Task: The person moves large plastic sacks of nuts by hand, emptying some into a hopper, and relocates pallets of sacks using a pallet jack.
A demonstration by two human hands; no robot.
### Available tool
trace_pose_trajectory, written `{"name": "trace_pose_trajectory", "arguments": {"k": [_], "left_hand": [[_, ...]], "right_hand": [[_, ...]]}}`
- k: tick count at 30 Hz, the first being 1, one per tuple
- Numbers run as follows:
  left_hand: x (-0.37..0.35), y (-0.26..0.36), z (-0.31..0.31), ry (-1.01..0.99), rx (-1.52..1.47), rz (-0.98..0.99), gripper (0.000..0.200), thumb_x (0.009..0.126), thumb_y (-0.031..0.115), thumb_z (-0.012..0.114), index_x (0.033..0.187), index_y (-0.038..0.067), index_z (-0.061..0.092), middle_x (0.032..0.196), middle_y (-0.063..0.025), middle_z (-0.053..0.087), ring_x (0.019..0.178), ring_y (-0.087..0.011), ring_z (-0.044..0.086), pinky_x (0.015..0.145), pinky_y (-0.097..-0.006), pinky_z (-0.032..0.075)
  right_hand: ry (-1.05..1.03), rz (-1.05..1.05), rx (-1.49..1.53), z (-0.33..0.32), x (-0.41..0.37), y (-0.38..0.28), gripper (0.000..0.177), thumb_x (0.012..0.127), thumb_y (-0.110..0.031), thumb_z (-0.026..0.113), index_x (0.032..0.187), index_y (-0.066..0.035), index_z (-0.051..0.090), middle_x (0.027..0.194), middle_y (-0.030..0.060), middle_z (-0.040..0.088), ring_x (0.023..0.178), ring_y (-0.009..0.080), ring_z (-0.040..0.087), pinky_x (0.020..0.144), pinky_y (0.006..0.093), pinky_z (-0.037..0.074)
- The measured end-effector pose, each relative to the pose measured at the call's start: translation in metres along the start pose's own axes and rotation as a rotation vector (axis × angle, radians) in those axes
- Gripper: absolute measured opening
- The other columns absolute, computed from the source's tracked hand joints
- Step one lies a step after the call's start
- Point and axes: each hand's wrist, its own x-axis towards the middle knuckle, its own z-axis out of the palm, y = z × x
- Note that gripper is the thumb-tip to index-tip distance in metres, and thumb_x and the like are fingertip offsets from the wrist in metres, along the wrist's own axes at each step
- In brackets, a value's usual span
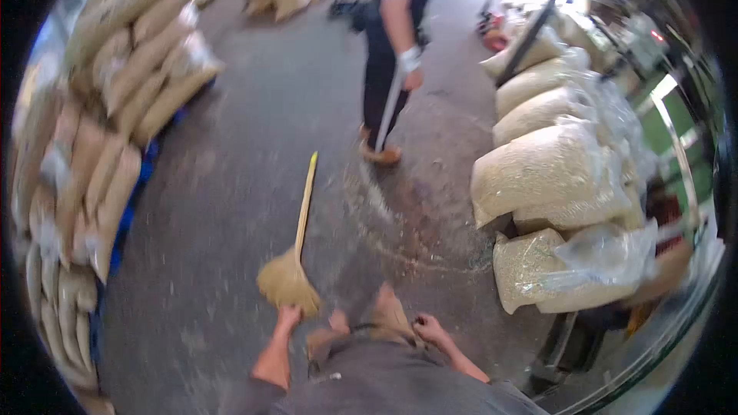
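A straw broom (288,280) with a pale handle and a yellow tip shows ahead of me, its handle pointing away over the floor. My left hand (289,317) overlaps the near edge of its bristles, fingers curled closed; whether they grip the broom I cannot tell. Close to the front of my body on the right, my right hand (430,329) has its fingers bent inward, with a small dark spot at the fingertips. Below me are my dark shirt (384,376) and one bare foot (387,296).
Another person (392,46) in dark clothes stands ahead, holding a pale stick (390,111) down toward the floor. Full sacks (84,161) are stacked on blue pallets to the left. Clear bags of pale grains (538,169) line the right side. Debris (415,250) lies scattered on the floor.
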Motion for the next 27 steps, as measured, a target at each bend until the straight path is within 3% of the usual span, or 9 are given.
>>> {"name": "trace_pose_trajectory", "arguments": {"k": [1, 3, 4, 7, 9, 14, 17, 20, 27], "left_hand": [[0.031, -0.041, 0.01, -0.006, -0.079, -0.096, 0.04, 0.082, 0.024, 0.056, 0.114, 0.0, 0.057, 0.106, -0.0173, 0.064, 0.1, -0.0305, 0.06, 0.084, -0.0382, 0.045], [0.032, -0.004, 0.014, 0.199, -0.028, 0.015, 0.039, 0.083, 0.027, 0.056, 0.111, -0.001, 0.059, 0.103, -0.0172, 0.065, 0.098, -0.0304, 0.06, 0.082, -0.038, 0.046], [0.03, 0.024, 0.009, 0.178, 0.067, -0.122, 0.037, 0.083, 0.029, 0.056, 0.104, -0.002, 0.062, 0.094, -0.0157, 0.067, 0.087, -0.0306, 0.063, 0.075, -0.039, 0.048], [0.04, 0.041, 0.027, 0.154, -0.087, -0.472, 0.035, 0.082, 0.031, 0.057, 0.095, -0.001, 0.064, 0.077, -0.0105, 0.066, 0.064, -0.0208, 0.062, 0.062, -0.0352, 0.048], [0.043, 0.041, 0.049, 0.158, -0.17, -0.565, 0.034, 0.083, 0.031, 0.058, 0.095, 0.0, 0.064, 0.074, -0.0098, 0.066, 0.062, -0.0187, 0.061, 0.061, -0.034, 0.047], [0.076, 0.037, 0.077, 0.172, -0.245, -0.631, 0.034, 0.084, 0.034, 0.058, 0.095, 0.003, 0.064, 0.072, -0.0082, 0.063, 0.061, -0.0156, 0.06, 0.059, -0.0314, 0.047], [0.128, 0.001, 0.099, 0.217, -0.294, -0.617, 0.035, 0.084, 0.036, 0.058, 0.095, 0.003, 0.063, 0.079, -0.0104, 0.065, 0.068, -0.0216, 0.063, 0.064, -0.0345, 0.048], [0.201, -0.052, 0.116, 0.24, -0.065, -0.513, 0.036, 0.083, 0.036, 0.058, 0.098, 0.003, 0.061, 0.094, -0.0171, 0.064, 0.089, -0.0335, 0.061, 0.073, -0.0413, 0.047], [0.392, -0.208, 0.132, 0.334, 0.143, -0.424, 0.054, 0.077, 0.028, 0.065, 0.12, -0.001, 0.048, 0.112, -0.0237, 0.056, 0.103, -0.0397, 0.054, 0.088, -0.0442, 0.044]], "right_hand": [[-0.042, 0.023, 0.074, -0.004, 0.015, 0.004, 0.025, 0.075, -0.016, 0.058, 0.094, -0.001, 0.063, 0.072, 0.0076, 0.06, 0.069, 0.0168, 0.056, 0.063, 0.0325, 0.046], [-0.13, 0.088, 0.188, -0.018, 0.044, -0.008, 0.025, 0.076, -0.016, 0.058, 0.094, 0.001, 0.062, 0.072, 0.0089, 0.06, 0.07, 0.017, 0.057, 0.063, 0.0326, 0.046], [-0.165, 0.125, 0.231, -0.026, 0.054, -0.021, 0.025, 0.076, -0.016, 0.058, 0.094, 0.001, 0.061, 0.072, 0.0095, 0.06, 0.07, 0.0175, 0.058, 0.063, 0.0327, 0.046], [-0.258, -0.094, 0.135, -0.046, 0.136, -0.009, 0.025, 0.078, -0.015, 0.057, 0.097, 0.002, 0.06, 0.074, 0.0099, 0.061, 0.07, 0.0186, 0.059, 0.064, 0.0319, 0.047], [-0.388, 0.044, -0.009, -0.067, 0.167, -0.067, 0.023, 0.082, -0.017, 0.057, 0.098, 0.0, 0.058, 0.08, 0.0082, 0.06, 0.073, 0.0134, 0.056, 0.066, 0.0282, 0.045], [-0.528, -0.218, -0.312, -0.066, 0.24, -0.113, 0.036, 0.081, -0.027, 0.058, 0.105, 0.001, 0.057, 0.089, 0.0178, 0.058, 0.08, 0.0258, 0.057, 0.073, 0.0347, 0.046], [-0.617, -0.25, -0.441, -0.035, 0.274, -0.111, 0.048, 0.078, -0.033, 0.062, 0.113, -0.002, 0.054, 0.101, 0.0191, 0.054, 0.09, 0.0335, 0.054, 0.08, 0.0405, 0.044], [-0.564, -0.379, -0.753, 0.013, 0.294, -0.081, 0.054, 0.072, -0.031, 0.066, 0.118, -0.007, 0.053, 0.113, 0.0189, 0.048, 0.107, 0.038, 0.043, 0.09, 0.0471, 0.036], [-0.602, -0.285, -0.827, 0.059, 0.324, -0.067, 0.057, 0.064, -0.03, 0.072, 0.114, -0.008, 0.057, 0.112, 0.0168, 0.048, 0.108, 0.0355, 0.041, 0.094, 0.0472, 0.032]]}}
